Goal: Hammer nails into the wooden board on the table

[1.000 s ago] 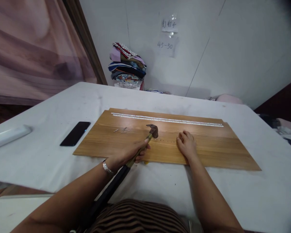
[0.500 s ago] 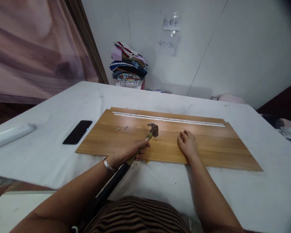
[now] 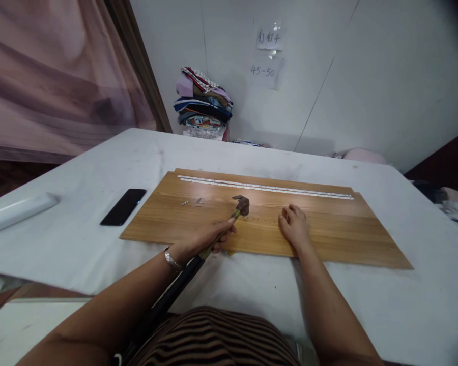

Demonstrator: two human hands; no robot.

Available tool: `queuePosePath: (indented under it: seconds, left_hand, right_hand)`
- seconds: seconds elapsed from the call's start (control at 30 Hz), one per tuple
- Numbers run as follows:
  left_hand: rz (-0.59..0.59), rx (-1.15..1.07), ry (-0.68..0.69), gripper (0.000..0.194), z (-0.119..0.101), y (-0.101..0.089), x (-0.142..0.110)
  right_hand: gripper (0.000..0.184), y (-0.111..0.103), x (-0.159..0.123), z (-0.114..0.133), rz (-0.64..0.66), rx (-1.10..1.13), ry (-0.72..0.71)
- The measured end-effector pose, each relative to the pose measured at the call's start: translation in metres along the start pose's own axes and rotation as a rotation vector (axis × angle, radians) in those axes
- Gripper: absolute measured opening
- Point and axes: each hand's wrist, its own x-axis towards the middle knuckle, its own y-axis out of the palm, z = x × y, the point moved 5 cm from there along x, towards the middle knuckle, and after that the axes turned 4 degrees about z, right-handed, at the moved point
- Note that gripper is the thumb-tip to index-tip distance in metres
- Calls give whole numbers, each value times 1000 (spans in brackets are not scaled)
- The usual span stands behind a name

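My left hand [image 3: 216, 236] is wrapped round the handle of a claw hammer [image 3: 243, 205]. The hammer's rusty head is over the middle of a brown wooden board [image 3: 347, 229], its claw pointing left and its face low by the board. From the head, a row of small dark nail heads or holes [image 3: 265, 220] runs right. At the right end of that row, my right hand [image 3: 295, 226] rests on the board, fingers loosely bent and slightly apart, with nothing visible in them. Several loose nails [image 3: 197, 202] lie on the board's left part.
Two white measuring strips [image 3: 267, 188] run along the board's far side. A black phone [image 3: 122, 207] lies left of the board on the white-covered table [image 3: 145, 152]. Farther left is a white roll [image 3: 19, 212]. Folded clothes [image 3: 204, 104] are stacked behind the table.
Almost nothing differs. The view has shifted very slightly; the hammer head and both hands hold nearly the same places.
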Motion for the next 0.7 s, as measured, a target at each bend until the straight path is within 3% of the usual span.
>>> queuePosePath:
  seconds: [0.7]
  left_hand:
    - [13,-9,0,53,5,-1,4]
  right_hand:
    - [37,-1,0,2,-14,8,-9]
